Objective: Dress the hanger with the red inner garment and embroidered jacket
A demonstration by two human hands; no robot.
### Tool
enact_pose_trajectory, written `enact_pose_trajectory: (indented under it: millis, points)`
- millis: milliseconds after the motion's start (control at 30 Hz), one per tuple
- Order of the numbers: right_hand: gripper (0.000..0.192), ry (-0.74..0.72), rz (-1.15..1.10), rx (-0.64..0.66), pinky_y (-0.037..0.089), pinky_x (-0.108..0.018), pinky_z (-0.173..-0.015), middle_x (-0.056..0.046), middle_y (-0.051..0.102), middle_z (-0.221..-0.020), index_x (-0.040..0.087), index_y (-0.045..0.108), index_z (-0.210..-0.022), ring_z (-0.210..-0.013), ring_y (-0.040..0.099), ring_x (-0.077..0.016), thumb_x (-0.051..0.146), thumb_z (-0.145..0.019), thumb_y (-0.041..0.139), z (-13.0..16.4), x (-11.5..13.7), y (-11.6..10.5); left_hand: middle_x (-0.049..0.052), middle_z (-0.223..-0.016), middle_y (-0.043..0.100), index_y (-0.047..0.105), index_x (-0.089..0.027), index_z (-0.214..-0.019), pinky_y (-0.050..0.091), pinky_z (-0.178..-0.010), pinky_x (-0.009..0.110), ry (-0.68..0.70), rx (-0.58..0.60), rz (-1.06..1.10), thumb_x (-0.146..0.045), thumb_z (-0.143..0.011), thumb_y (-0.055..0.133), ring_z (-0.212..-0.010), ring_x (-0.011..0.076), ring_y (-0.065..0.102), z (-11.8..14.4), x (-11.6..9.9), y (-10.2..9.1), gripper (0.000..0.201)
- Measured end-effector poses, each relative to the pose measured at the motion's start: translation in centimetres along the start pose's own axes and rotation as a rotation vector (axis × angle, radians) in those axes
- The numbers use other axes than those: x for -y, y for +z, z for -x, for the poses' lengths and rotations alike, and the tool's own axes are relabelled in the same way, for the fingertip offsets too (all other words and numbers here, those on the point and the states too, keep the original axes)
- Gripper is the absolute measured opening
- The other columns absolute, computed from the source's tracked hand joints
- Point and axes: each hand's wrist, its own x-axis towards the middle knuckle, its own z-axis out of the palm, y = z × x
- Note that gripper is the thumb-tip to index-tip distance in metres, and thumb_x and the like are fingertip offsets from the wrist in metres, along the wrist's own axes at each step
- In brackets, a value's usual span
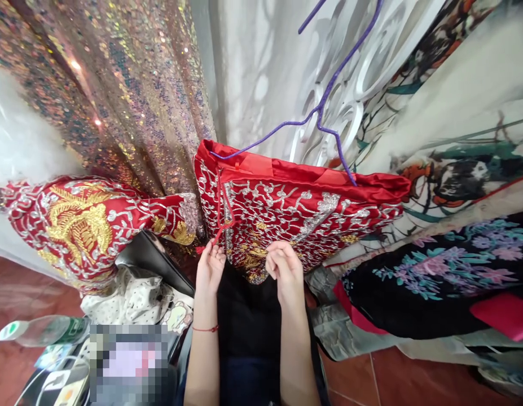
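Observation:
A red skirt (282, 208) with silver and gold embroidery hangs in front of me, its satin waistband along the top. A purple wire hanger (318, 113) reaches into the waistband at both ends. Near the skirt's left edge, my left hand (211, 262) pinches a red cord (221, 230) that runs down from the waistband. My right hand (285, 268) is in front of the skirt's lower middle, its fingers curled together. Whether anything is between those fingers is hidden.
A matching red embroidered garment (79, 225) lies at the left, beside a sequined curtain (130, 84). Below it are a spotted white cloth (126, 296) and a plastic bottle (45, 330). At the right lies black floral fabric (447, 270). White scrollwork (371, 62) stands behind the hanger.

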Motion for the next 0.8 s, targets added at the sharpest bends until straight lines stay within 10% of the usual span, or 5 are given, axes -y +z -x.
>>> enact_pose_trajectory:
  millis: [300, 433, 800]
  points:
    - [0.048, 0.064, 0.228, 0.197, 0.045, -0.022, -0.051, 0.007, 0.061, -0.067, 0.023, 0.048, -0.133, -0.044, 0.052, -0.0073, 0.036, -0.088, 0.056, -4.5, -6.2, 2.7, -0.007, -0.057, 0.046, 0.062, -0.014, -0.082, 0.042, -0.051, 0.013, 0.018, 0.063, -0.068, -0.017, -0.079, 0.071, -0.052, 0.0044, 0.049, 0.9, -0.3, 0.3, 0.009]
    - [0.030, 0.079, 0.342, 0.356, 0.050, -0.024, -0.053, 0.003, 0.066, -0.072, 0.020, 0.060, -0.107, -0.047, 0.060, -0.0092, 0.042, -0.086, 0.057, -6.6, -6.6, 3.7, -0.004, -0.060, 0.054, 0.065, -0.012, -0.083, 0.045, -0.054, 0.014, 0.013, 0.104, -0.097, -0.017, -0.076, 0.075, -0.057, 0.0060, 0.056, 1.1, -0.2, -0.1, 0.013]
    - [0.023, -0.124, 0.426, 0.319, 0.052, -0.025, -0.054, -0.001, 0.070, -0.069, 0.017, 0.064, -0.090, -0.050, 0.062, -0.0103, 0.040, -0.087, 0.062, -7.8, 2.5, 4.2, 0.000, -0.070, 0.071, 0.069, -0.012, -0.090, 0.047, -0.061, 0.016, 0.104, -0.002, -0.194, -0.028, -0.071, 0.083, -0.067, 0.0080, 0.068, 0.3, 0.8, -0.8, 0.028]
